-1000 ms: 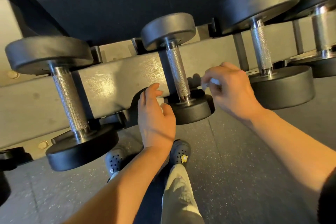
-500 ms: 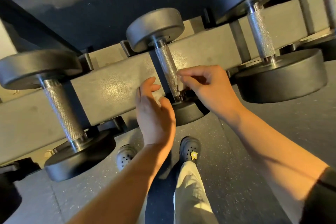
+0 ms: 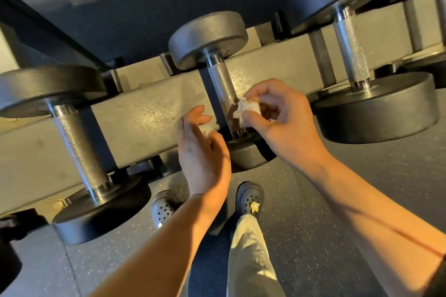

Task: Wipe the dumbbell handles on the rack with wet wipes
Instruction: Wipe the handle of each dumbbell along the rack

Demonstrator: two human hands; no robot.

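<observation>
R hand [image 3: 284,123] pinches wipe [image 3: 248,109] btwn thumb and fingers, grip clenched on it; wipe touches lower part of center dumbbell [image 3: 210,38] handle [image 3: 220,87]. L hand [image 3: 201,149] is just left of handle, fingers loosely extended; white bit shows at its palm, cannot tell if held. Dumbbells sit on rack [image 3: 144,113], one each side of center. Shoes [image 3: 248,200] on floor below.

Small dumbbell's near plate [image 3: 246,157] partly hidden behind both hands. Left hand [image 3: 202,152] covers a pale scrap; unclear what. Far-right dumbbell [image 3: 440,5] cut by frame edge.
</observation>
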